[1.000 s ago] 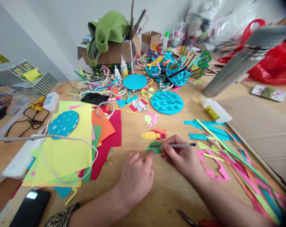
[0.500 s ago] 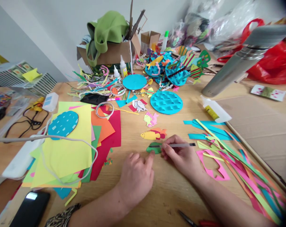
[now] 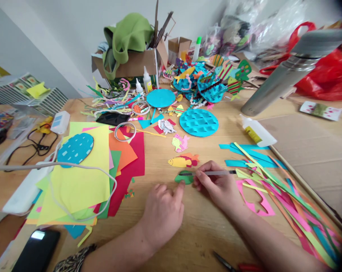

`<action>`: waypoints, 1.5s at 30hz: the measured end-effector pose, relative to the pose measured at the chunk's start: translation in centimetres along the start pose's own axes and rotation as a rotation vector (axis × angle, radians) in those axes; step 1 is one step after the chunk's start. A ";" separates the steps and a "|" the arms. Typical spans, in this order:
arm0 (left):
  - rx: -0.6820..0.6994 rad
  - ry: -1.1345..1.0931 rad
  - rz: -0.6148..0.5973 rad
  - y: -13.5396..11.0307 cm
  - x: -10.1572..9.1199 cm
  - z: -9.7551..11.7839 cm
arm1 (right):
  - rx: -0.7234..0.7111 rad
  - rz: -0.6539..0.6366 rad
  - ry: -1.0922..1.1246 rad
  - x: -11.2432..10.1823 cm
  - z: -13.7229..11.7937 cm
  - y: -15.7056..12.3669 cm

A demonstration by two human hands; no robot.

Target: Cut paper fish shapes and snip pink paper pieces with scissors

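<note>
On the wooden table a green paper cutout (image 3: pixel 187 180) with a rounded shape lies flat in front of me. My left hand (image 3: pixel 164 206) has its index finger stretched out, the tip resting on the cutout's lower edge, with the other fingers bent. In my right hand (image 3: pixel 213 181) is a slim grey pen (image 3: pixel 220 173), held nearly level, its dark tip over the cutout's upper part. Whether the tip touches the paper is hard to tell. Just beyond lies a yellow-and-red paper fish (image 3: pixel 182 161), and farther back a pink-and-yellow paper fish (image 3: pixel 180 142).
Coloured paper sheets (image 3: pixel 83 189) lie left under a white cable. Paper strips (image 3: pixel 290 204) and a glue bottle (image 3: pixel 258 132) are at right, near a steel flask (image 3: pixel 281 79). Scissors (image 3: pixel 223 261) lie at the front edge. Blue textured discs (image 3: pixel 199 122) sit farther back.
My right hand and the pen have shifted slightly to the right over the green cutout. My left hand stays where it was.
</note>
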State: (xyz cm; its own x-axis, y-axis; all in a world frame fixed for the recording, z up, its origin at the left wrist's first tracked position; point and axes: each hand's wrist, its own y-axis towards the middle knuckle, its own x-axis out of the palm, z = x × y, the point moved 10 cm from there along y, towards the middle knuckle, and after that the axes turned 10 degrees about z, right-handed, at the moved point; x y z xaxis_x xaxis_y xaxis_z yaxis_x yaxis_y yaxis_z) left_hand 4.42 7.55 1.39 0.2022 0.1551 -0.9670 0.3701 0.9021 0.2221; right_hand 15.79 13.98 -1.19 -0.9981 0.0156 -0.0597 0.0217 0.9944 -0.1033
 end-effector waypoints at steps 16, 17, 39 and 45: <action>0.001 -0.011 0.017 0.1 -0.1 -0.1 | -0.016 -0.026 -0.065 0.2 0.0 -0.2; 0.000 -0.011 0.017 0.1 -0.1 -0.1 | -0.013 -0.027 -0.064 0.2 0.0 -0.2; 0.004 -0.023 0.100 0.1 -0.8 -0.2 | -0.019 -0.012 -0.039 0.0 0.1 -0.2; 0.002 -0.018 0.095 0.1 -0.8 -0.2 | -0.026 -0.022 -0.054 0.1 0.1 -0.1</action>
State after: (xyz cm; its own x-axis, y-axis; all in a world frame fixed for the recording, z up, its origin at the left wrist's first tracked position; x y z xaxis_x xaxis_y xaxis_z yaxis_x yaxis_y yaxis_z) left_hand 4.09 7.57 2.11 0.2532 0.2328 -0.9390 0.3499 0.8829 0.3133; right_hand 15.67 13.86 -1.24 -0.9938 -0.0116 -0.1109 -0.0028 0.9968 -0.0796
